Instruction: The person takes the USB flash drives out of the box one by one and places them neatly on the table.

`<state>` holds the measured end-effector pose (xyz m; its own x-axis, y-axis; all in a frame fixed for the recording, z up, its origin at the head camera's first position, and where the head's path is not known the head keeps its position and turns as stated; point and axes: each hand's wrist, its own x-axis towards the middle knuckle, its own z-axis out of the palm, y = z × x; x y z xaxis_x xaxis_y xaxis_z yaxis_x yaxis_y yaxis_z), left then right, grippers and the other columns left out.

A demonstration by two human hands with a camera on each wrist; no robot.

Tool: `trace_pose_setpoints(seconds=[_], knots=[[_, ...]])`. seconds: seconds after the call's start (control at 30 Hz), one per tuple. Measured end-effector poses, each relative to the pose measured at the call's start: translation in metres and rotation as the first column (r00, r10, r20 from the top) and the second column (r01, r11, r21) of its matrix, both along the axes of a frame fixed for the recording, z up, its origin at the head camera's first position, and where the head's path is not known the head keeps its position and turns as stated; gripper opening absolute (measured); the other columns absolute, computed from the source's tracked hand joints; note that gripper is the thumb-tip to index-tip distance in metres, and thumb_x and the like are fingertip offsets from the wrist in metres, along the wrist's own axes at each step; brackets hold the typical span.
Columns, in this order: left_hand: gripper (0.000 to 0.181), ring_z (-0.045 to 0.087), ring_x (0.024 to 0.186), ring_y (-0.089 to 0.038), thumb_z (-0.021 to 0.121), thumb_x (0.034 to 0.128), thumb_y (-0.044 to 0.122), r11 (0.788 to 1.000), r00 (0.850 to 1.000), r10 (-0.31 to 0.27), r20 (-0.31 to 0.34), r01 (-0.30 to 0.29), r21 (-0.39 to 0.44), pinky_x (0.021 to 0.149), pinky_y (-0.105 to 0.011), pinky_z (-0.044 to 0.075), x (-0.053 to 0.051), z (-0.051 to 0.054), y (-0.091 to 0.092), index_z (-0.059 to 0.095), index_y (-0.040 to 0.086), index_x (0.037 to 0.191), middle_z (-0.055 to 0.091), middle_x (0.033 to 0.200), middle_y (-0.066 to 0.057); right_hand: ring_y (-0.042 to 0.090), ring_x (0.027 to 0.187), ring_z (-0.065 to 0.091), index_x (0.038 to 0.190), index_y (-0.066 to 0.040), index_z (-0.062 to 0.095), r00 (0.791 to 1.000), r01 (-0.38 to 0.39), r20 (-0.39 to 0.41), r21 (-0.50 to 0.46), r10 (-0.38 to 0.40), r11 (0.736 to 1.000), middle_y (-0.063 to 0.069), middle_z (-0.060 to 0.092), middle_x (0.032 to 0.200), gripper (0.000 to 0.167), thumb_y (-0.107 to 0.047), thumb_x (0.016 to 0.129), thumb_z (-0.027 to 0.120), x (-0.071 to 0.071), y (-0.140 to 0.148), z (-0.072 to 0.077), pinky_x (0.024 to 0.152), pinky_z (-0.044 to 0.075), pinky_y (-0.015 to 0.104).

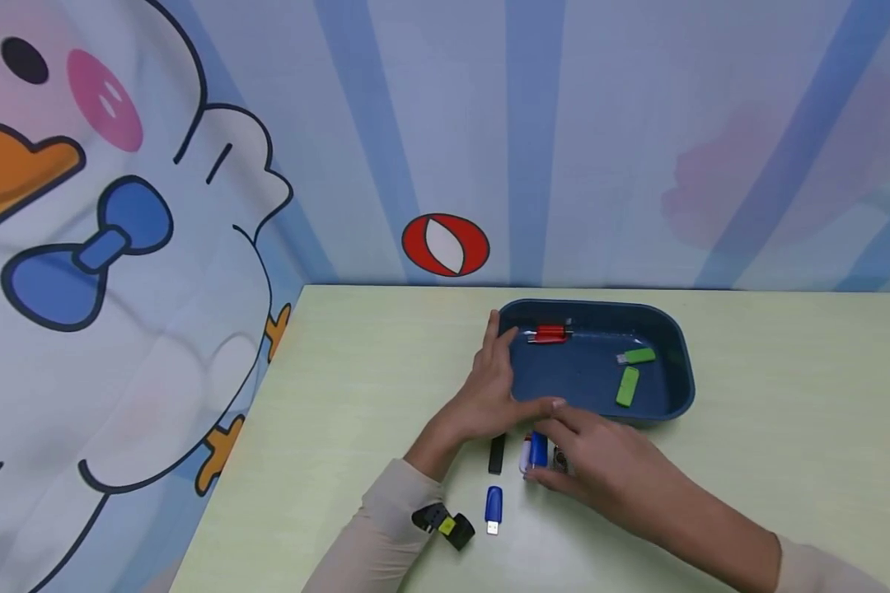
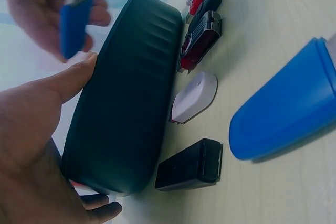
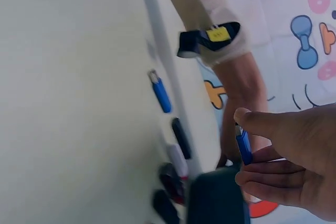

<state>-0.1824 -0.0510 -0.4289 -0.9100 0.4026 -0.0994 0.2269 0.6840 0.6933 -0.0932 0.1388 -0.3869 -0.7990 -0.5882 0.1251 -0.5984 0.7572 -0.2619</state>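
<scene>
Tray (image 1: pixel 564 375): plain dark blue. Red USB sticks (image 1: pixel 549 338) in its upper left, green USB sticks (image 1: pixel 627 387) at right. Held USB stick (image 2: pixel 74 30): blue. Lower centre of head view: loose stick (image 1: pixel 494 504) blue, another stick (image 1: pixel 497 455) black. Table (image 1: pixel 801 379): pale yellow-green. Backdrop (image 1: pixel 460 99): light blue, darker blue stripes. Upper-left bird print (image 1: pixel 156 346): white, black outlines, orange beak (image 1: pixel 25 173).

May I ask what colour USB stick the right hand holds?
Blue USB stick, shown best in the right wrist view.

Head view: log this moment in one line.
left hand: touches tray; right hand: pinches blue USB stick; in tray: red sticks, green sticks; table: another blue stick
</scene>
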Motion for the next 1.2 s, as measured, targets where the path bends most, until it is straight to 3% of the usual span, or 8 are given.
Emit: trace_pose_setpoints(seconds=[0.2,0.4,0.67,0.93,1.2], knots=[[0.119,0.010,0.166,-0.036,0.081,0.0866,0.057,1.000,1.000,0.016,0.013,-0.016,0.012,0.125,-0.064,0.032,0.002,0.002,0.000,0.010,0.012,0.171,-0.020,0.179,-0.001,0.018,0.101,0.073,0.128,-0.007,0.075,0.996,-0.035,0.086,0.003,0.034,0.999,0.007,0.076,0.118,0.058,-0.050,0.089,0.084,0.009,-0.006,-0.017,0.085,0.065,0.039],[0.118,0.010,0.166,-0.037,0.081,0.0864,0.056,1.000,1.000,0.017,0.008,-0.017,0.024,0.125,-0.065,0.031,0.002,0.002,0.001,0.011,0.011,0.171,-0.019,0.179,-0.001,0.024,0.108,0.074,0.128,-0.009,0.075,0.988,-0.003,0.155,0.050,-0.004,0.999,0.008,0.076,0.122,0.063,-0.057,0.088,0.082,0.015,-0.012,-0.022,0.091,0.064,0.048],[0.119,0.009,0.166,-0.036,0.081,0.0851,0.056,0.999,1.000,0.023,0.017,-0.024,0.035,0.124,-0.066,0.031,0.003,0.002,0.002,0.011,0.012,0.171,-0.019,0.179,0.001,0.023,0.107,0.072,0.127,-0.011,0.074,0.987,-0.034,0.161,0.086,0.020,0.996,0.007,0.076,0.120,0.065,-0.060,0.086,0.082,0.019,-0.015,-0.030,0.094,0.062,0.044],[0.119,0.008,0.166,-0.036,0.081,0.0855,0.056,0.999,1.000,0.024,0.010,-0.024,0.034,0.125,-0.066,0.030,0.002,0.002,0.001,0.011,0.010,0.170,-0.019,0.179,-0.001,0.024,0.107,0.072,0.126,-0.013,0.075,0.971,-0.061,0.237,0.133,0.028,0.989,0.007,0.076,0.119,0.065,-0.063,0.084,0.082,0.021,-0.021,-0.040,0.095,0.062,0.046],[0.119,0.008,0.166,-0.037,0.082,0.0859,0.054,0.999,1.000,0.019,0.009,-0.019,0.040,0.125,-0.065,0.030,0.003,0.002,0.001,0.011,0.009,0.170,-0.019,0.179,-0.001,0.022,0.103,0.073,0.124,-0.012,0.074,0.978,-0.103,0.199,0.178,0.067,0.979,0.007,0.076,0.119,0.062,-0.062,0.088,0.079,0.025,-0.026,-0.049,0.094,0.063,0.043]])
